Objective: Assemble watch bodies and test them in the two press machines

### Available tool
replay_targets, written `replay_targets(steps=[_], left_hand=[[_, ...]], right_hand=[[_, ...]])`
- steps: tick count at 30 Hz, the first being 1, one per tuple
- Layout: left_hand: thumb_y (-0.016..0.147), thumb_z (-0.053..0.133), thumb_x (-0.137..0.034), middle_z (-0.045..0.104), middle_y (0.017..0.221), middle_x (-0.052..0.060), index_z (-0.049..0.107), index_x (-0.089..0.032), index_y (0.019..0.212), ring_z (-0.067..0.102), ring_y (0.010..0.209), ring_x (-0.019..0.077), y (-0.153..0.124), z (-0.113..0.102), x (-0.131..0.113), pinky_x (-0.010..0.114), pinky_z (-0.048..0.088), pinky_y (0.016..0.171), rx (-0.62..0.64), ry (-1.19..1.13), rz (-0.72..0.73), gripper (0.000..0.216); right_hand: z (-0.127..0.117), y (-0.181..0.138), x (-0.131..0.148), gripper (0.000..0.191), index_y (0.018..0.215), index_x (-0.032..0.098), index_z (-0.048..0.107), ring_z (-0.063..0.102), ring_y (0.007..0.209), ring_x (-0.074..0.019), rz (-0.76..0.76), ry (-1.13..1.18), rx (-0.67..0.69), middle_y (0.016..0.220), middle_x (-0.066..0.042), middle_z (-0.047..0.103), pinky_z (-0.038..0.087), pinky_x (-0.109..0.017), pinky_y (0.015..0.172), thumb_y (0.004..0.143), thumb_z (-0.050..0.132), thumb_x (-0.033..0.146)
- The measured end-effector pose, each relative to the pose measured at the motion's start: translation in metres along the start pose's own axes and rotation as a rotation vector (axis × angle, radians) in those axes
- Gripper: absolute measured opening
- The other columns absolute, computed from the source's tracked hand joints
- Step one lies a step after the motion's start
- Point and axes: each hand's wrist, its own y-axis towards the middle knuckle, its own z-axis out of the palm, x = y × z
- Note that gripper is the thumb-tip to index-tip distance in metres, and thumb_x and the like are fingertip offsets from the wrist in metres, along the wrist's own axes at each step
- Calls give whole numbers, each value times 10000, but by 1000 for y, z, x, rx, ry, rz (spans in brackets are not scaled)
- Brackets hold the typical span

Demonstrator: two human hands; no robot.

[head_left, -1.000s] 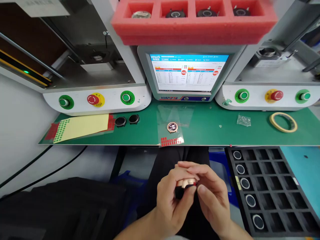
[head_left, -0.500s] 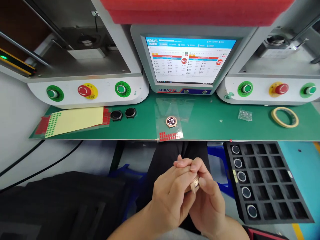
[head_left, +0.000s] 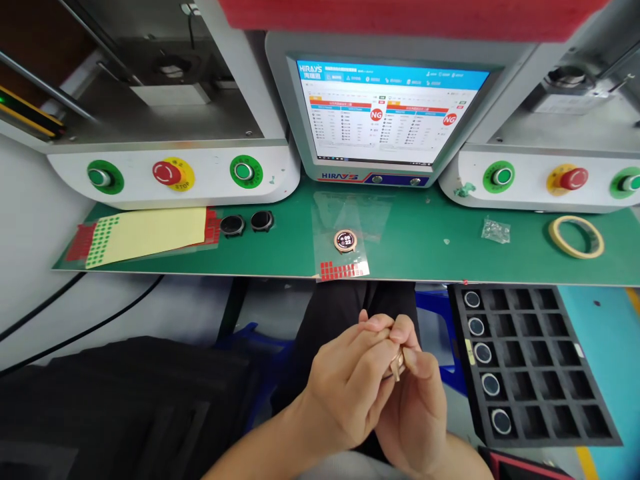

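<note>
Above my lap, my left hand (head_left: 353, 380) and my right hand (head_left: 415, 393) are closed together around a rose-gold watch (head_left: 397, 365). Only its gold edge and lugs show between the fingers; the rest is hidden. My right thumb presses at its edge. Beyond the hands, another gold watch (head_left: 345, 241) with a lit dial lies face up on a clear plastic sheet (head_left: 325, 243) bearing small red stickers (head_left: 340, 271). Two dark watches (head_left: 233, 225) lie farther left on the green table (head_left: 415, 247).
A black compartment tray (head_left: 545, 363) at right holds several round watch pieces in its left column. Yellow label sheets (head_left: 150, 233), a small clear bag (head_left: 496, 231) and a tape roll (head_left: 576, 237) lie on the table. Behind stand a monitor (head_left: 390, 113) and machine button panels (head_left: 175, 175).
Both hands stay closed on the gold watch and have shifted slightly. The right thumb now sits closer over the watch's edge. The camera view has moved a little.
</note>
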Motion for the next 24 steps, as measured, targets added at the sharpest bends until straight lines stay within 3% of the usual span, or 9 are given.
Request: replay_targets(steps=[3, 6, 8, 10, 11, 13, 15, 20, 24], left_hand=[[899, 531, -103, 699, 986, 81, 548, -186, 1149, 682, 905, 182, -2, -4, -1, 284, 559, 846, -2, -231, -152, 264], [944, 559, -252, 674, 822, 13, 606, -222, 1007, 662, 760, 125, -1, -6, -6, 198, 530, 689, -31, -870, -576, 85], [948, 559, -358, 639, 732, 7, 633, -199, 894, 654, 751, 123, 2, -6, -10, 188, 513, 675, -66, -1324, -828, 183], [933, 573, -384, 614, 701, 18, 656, -175, 809, 650, 770, 140, 5, -4, -13, 220, 521, 734, -90, -1609, -976, 257], [929, 574, -384, 601, 695, 25, 666, -165, 776, 645, 768, 151, 6, -3, -13, 246, 525, 763, -94, -1684, -1031, 282], [914, 577, -405, 576, 695, 39, 675, -154, 735, 632, 758, 176, 7, 0, -14, 303, 531, 793, -76, -1773, -1097, 323], [887, 601, -425, 549, 687, 41, 667, -152, 703, 621, 770, 190, 7, 2, -13, 324, 527, 809, -50, -1814, -1144, 336], [805, 685, -432, 547, 661, 36, 618, -161, 647, 605, 797, 193, 8, 7, -11, 315, 506, 821, -64, -1791, -1238, 320], [874, 511, -566, 616, 704, 68, 643, -161, 724, 608, 746, 198, 10, 7, 4, 318, 508, 735, 83, -1566, -1228, 452]], right_hand=[[-3, 0, 6, 119, 905, 320, 683, 686, 887, -157, 10, -57, 75, 1092, 25, 700, 574, -289, 797, 900, 565, 335], [-11, 0, 12, 219, 1083, 324, 652, 658, 1058, -209, -73, -291, 195, 1270, -20, 636, 552, -356, 903, 931, 557, 449], [-18, 1, 14, 445, 1254, 314, 565, 550, 1246, -286, -293, -547, 265, 1370, -67, 565, 464, -461, 1041, 846, 683, 447], [-25, 4, 15, 673, 1352, 316, 476, 484, 1312, -320, -545, -784, 315, 1400, -85, 534, 408, -519, 1087, 753, 770, 233], [-27, 7, 15, 739, 1370, 325, 453, 510, 1287, -314, -630, -865, 338, 1389, -86, 542, 443, -516, 1057, 725, 747, 115], [-30, 11, 18, 800, 1371, 334, 448, 598, 1179, -287, -708, -932, 381, 1334, -87, 584, 552, -456, 924, 689, 688, -10], [-31, 15, 20, 795, 1352, 325, 468, 648, 1098, -273, -710, -922, 397, 1271, -91, 627, 598, -407, 823, 678, 701, -27], [-34, 19, 21, 735, 1309, 312, 510, 676, 1077, -262, -694, -828, 356, 1230, -85, 668, 613, -388, 810, 694, 750, -13], [-46, 26, 22, 618, 1235, 277, 571, 701, 1035, -282, -869, -888, 362, 1183, -96, 700, 613, -455, 844, 711, 766, 15]])
